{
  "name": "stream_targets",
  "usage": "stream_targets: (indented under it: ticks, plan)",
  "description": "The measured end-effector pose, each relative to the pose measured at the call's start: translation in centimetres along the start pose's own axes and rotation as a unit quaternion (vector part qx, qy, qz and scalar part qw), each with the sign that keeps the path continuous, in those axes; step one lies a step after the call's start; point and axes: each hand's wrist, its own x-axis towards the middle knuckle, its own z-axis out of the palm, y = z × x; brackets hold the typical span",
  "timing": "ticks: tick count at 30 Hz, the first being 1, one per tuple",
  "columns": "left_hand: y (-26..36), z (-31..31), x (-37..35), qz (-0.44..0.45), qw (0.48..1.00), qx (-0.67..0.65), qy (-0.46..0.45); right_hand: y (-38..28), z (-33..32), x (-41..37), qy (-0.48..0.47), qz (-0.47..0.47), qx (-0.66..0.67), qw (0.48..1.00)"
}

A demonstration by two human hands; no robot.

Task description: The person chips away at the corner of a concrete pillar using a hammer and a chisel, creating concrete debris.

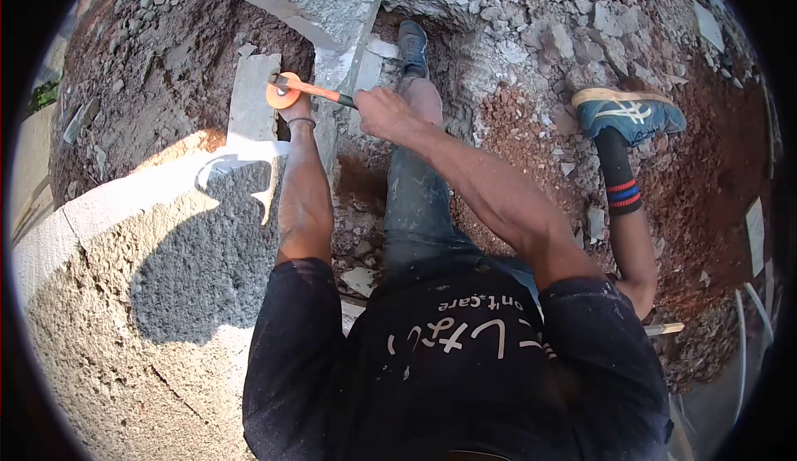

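Note:
My right hand is closed round the black grip of a hammer with an orange handle. The hammer's dark head lies over the round orange guard of a chisel. Beneath that guard, my left hand is closed on the chisel; the guard hides most of the fingers, and the blade is out of sight. Both hands are beside the corner of a rough concrete block and above a flat grey slab.
A rough concrete wall curves along the left, with shadows across it. Loose rubble and reddish soil cover the ground. My two shoes stand apart in the dirt. Thin pale strips lie at the right.

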Motion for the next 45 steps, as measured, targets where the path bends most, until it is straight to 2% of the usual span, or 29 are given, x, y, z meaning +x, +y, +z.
stream_targets:
  ticks: [1, 2, 3, 4, 5, 6, 8, 10, 11, 12, 13, 14, 15, 16, 18, 21, 23, 25, 27, 29, 30, 32, 33, 34, 38, 41, 43, 44, 45]
  plan:
    - [0.5, -0.1, 0.4, 0.157, 0.972, 0.144, 0.099, -0.1, -0.4, -0.8, 0.008, 0.039, 0.019, 0.999]
    - [0.4, 0.2, 0.7, 0.289, 0.892, 0.279, 0.207, -0.6, -1.2, -0.9, 0.006, 0.063, 0.028, 0.998]
    - [-0.9, 0.9, 0.5, 0.213, 0.923, 0.27, 0.175, -1.7, -3.1, -0.4, 0.03, 0.021, 0.044, 0.998]
    - [-1.5, 1.2, 1.0, -0.014, 0.967, 0.255, -0.017, -3.2, -6.5, -0.4, 0.056, -0.004, 0.065, 0.996]
    - [-1.3, 1.2, 1.3, 0.049, 0.988, 0.146, 0.032, -6.3, -10.8, -0.3, 0.076, -0.01, 0.114, 0.991]
    - [-1.5, 1.2, 0.4, 0.11, 0.991, 0.035, 0.073, -8.2, -13.0, 0.3, 0.183, -0.108, 0.132, 0.968]
    - [0.9, 0.6, -0.1, 0.109, 0.986, 0.113, 0.058, -12.4, -17.2, 1.0, 0.315, -0.2, 0.177, 0.911]
    - [1.1, 1.1, -0.9, 0.085, 0.991, -0.027, 0.104, -13.6, -18.3, 0.3, 0.282, -0.191, 0.219, 0.914]
    - [1.2, 1.2, -1.5, 0.045, 0.963, -0.232, 0.132, -13.1, -16.1, 0.7, 0.29, -0.204, 0.277, 0.893]
    - [-0.2, 1.3, -1.3, 0.045, 0.963, -0.231, 0.13, -11.9, -13.3, 0.8, 0.297, -0.218, 0.333, 0.868]
    - [-1.6, 1.0, -0.9, 0.015, 0.978, -0.198, 0.06, -7.5, -7.8, 1.0, 0.224, -0.137, 0.204, 0.943]
    - [-2.9, 1.4, 0.5, -0.009, 0.986, -0.167, -0.004, -3.0, -3.5, 0.3, 0.032, -0.009, 0.062, 0.998]
    - [-5.6, 2.8, 1.5, 0.161, 0.964, 0.191, 0.091, -0.3, -0.6, -0.6, -0.016, 0.02, 0.028, 0.999]
    - [-4.3, 3.2, 1.6, 0.194, 0.974, 0.06, 0.1, -1.6, -2.7, -0.3, -0.002, 0.018, 0.031, 0.999]
    - [-2.1, 2.4, 1.3, 0.115, 0.99, 0.026, 0.083, -4.4, -6.7, -1.7, -0.02, 0.031, 0.079, 0.996]
    - [-1.4, 2.0, 1.3, 0.081, 0.994, -0.034, 0.059, -11.0, -14.0, 0.3, 0.222, -0.21, 0.157, 0.939]
    - [-2.0, 2.2, 1.1, 0.084, 0.993, -0.032, 0.073, -14.7, -17.6, 0.6, 0.235, -0.235, 0.167, 0.928]
    - [-0.6, 2.3, -0.1, 0.093, 0.991, -0.046, 0.089, -16.0, -18.1, 1.2, 0.39, -0.321, 0.23, 0.832]
    - [-1.6, 2.0, 0.3, 0.081, 0.992, -0.063, 0.075, -12.2, -12.1, 0.7, 0.299, -0.237, 0.326, 0.865]
    - [-2.4, 1.9, 0.4, 0.062, 0.996, -0.058, 0.04, -2.3, -2.8, -0.7, 0.002, 0.0, 0.065, 0.998]
    - [-2.4, 1.6, 0.5, 0.083, 0.994, -0.042, 0.054, 0.5, 0.6, -2.2, 0.029, 0.025, 0.022, 0.999]
    - [0.3, 0.6, 0.3, 0.155, 0.979, 0.106, 0.082, -0.9, -3.2, -1.3, 0.032, 0.009, 0.033, 0.999]
    - [-2.1, 1.5, -0.5, 0.104, 0.992, 0.055, 0.051, -2.3, -5.0, -2.6, 0.026, 0.027, 0.066, 0.997]
    - [-4.5, 2.8, 1.1, 0.06, 0.997, 0.001, 0.039, -4.3, -7.9, -1.5, 0.088, -0.049, 0.081, 0.992]
    - [-1.8, 1.5, 1.0, 0.076, 0.995, -0.034, 0.054, -13.7, -18.4, -0.4, 0.31, -0.236, 0.178, 0.904]
    - [-1.7, 1.4, 1.1, 0.073, 0.995, -0.046, 0.045, -12.5, -15.6, 0.3, 0.33, -0.238, 0.261, 0.875]
    - [-1.7, 1.6, 0.8, 0.072, 0.996, -0.036, 0.041, -6.3, -7.3, 0.3, 0.228, -0.155, 0.26, 0.925]
    - [-1.6, 2.0, 1.1, 0.067, 0.996, -0.04, 0.035, -1.4, -3.2, -0.5, 0.024, 0.001, 0.058, 0.998]
    - [-1.4, 1.9, 1.7, 0.073, 0.996, -0.033, 0.037, -0.9, -3.2, -1.8, -0.02, 0.058, 0.086, 0.994]
